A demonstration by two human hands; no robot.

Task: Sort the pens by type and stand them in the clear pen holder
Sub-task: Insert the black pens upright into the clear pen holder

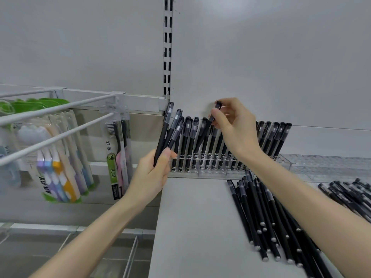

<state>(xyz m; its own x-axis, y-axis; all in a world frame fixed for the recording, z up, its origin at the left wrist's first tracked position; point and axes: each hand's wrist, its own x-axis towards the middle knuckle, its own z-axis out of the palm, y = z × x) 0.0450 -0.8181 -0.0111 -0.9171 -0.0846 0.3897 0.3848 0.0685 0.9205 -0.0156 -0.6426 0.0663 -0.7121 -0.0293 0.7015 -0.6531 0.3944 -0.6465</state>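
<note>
Grey shelf (pixel 190 217), right of hanging toothbrush packs (pixel 60 167). Clear holder (pixel 321 161) runs along its far edge; standing pens (pixel 188 141), black, fill the left stretch. Loose pile (pixel 267 217) lies near-right on shelf, second pile (pixel 349 191) further right. Left hand (pixel 152 173) clenched round a bundle (pixel 168 133) of pens, just left of holder. Right hand (pixel 232 125) pinches one pen (pixel 208 125) near its cap, tilted, lower end among the standing row

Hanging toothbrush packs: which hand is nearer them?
Left. The left hand, gripping a bunch of pens, is just right of the toothbrush packs; the right hand, pinching one pen, is farther right over the pen holder.
</note>
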